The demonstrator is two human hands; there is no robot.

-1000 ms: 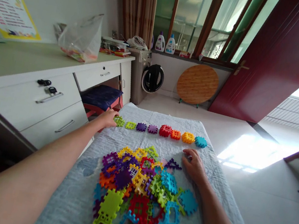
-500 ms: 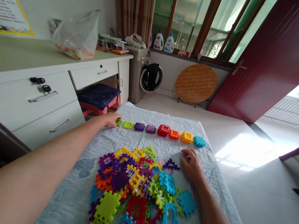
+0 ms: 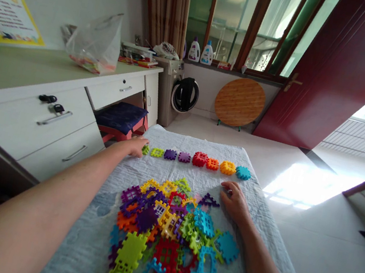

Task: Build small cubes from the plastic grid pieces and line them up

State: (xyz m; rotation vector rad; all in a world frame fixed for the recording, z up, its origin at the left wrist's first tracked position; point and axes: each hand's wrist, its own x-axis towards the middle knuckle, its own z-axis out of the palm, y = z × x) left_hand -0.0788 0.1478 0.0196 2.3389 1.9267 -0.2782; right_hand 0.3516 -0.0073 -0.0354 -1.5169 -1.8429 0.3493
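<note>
My left hand [image 3: 137,146] is at the far left end of a row of toothed plastic blocks, its fingers closed on a green block [image 3: 145,149]. To the right in that row are a light green block [image 3: 157,152], purple ones [image 3: 170,154], a red one [image 3: 200,159], an orange one [image 3: 212,164], a yellow one [image 3: 228,167] and a blue one [image 3: 243,173]. My right hand [image 3: 233,198] rests on the cloth with fingers loosely bent and apart, holding nothing. Just left of it lies a purple triangular piece [image 3: 209,200].
A heap of loose interlocking plastic pieces [image 3: 146,219] lies nearer me on the cloth-covered table [image 3: 94,234]. A white desk [image 3: 13,71] with a plastic bag [image 3: 96,43] stands at left, a stool [image 3: 122,116] beside it. Behind are a washing machine [image 3: 167,89] and round tabletop [image 3: 240,102].
</note>
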